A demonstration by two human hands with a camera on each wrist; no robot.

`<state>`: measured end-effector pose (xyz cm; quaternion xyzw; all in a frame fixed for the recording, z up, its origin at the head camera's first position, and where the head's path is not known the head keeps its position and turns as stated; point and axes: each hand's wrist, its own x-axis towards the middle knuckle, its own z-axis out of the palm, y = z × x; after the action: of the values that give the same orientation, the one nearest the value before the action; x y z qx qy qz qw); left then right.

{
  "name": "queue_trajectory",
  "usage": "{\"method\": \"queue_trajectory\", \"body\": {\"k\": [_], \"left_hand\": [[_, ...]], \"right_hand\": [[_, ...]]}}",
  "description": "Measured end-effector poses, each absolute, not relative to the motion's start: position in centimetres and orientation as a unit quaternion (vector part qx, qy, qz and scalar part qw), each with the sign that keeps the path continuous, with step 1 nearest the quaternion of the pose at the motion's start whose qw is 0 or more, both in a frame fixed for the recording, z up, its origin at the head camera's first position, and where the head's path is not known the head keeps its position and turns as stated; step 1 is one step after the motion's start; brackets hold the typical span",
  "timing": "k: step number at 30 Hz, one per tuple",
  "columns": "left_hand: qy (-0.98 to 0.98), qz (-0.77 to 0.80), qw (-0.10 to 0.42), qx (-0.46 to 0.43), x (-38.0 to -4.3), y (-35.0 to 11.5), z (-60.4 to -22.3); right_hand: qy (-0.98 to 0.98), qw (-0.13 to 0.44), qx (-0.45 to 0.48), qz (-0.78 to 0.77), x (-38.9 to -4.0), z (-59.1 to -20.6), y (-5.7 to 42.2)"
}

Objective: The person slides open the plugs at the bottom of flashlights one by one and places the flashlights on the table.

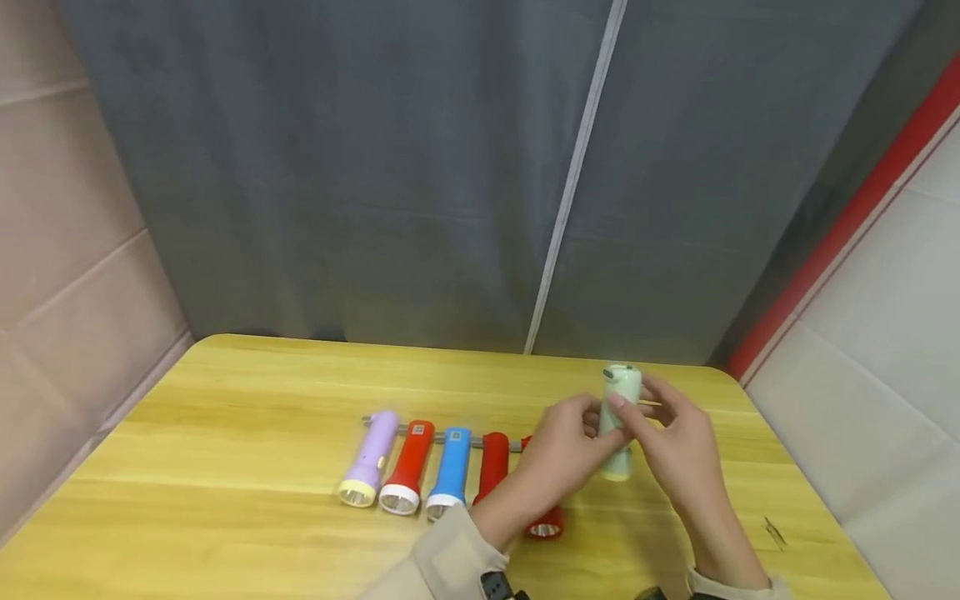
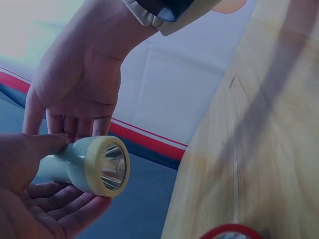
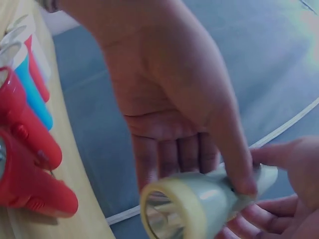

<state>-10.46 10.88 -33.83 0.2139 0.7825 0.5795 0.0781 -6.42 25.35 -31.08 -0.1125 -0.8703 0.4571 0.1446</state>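
Observation:
A pale green flashlight [image 1: 622, 387] with a cream rim stands upright between my two hands, lens end down, near the right side of the table. My left hand [image 1: 558, 446] grips its body from the left with thumb and fingers. From the right, my right hand [image 1: 682, 442] pinches the upper body, its thumb on the near side. In the left wrist view the flashlight's cream rim [image 2: 93, 167] and clear lens show below the fingers. Whether the rim touches the table is unclear in the head view.
Left of my hands lie a purple flashlight [image 1: 372, 454], a red flashlight [image 1: 412, 458], a blue flashlight [image 1: 453, 462] and more red ones in a row, partly behind my left arm. A grey strip [image 1: 476, 442] runs along their tail ends. A dark mark [image 1: 775, 533] is on the table at right.

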Motion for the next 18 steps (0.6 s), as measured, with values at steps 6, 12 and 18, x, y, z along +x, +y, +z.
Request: {"method": "queue_trajectory", "body": {"k": [6, 12, 18], "left_hand": [[0.783, 0.571, 0.092, 0.227, -9.6, 9.4, -34.0], [0.784, 0.562, 0.108, 0.241, -9.2, 8.7, -34.2], [0.783, 0.553, 0.119, 0.257, -9.0, 8.3, -34.6]], "right_hand": [[-0.825, 0.131, -0.056, 0.547, -5.9, -30.7, 25.1], [-0.772, 0.078, -0.022, 0.630, -5.9, -30.5, 25.5], [-0.793, 0.060, -0.031, 0.606, -5.5, -30.6, 25.5]]}}
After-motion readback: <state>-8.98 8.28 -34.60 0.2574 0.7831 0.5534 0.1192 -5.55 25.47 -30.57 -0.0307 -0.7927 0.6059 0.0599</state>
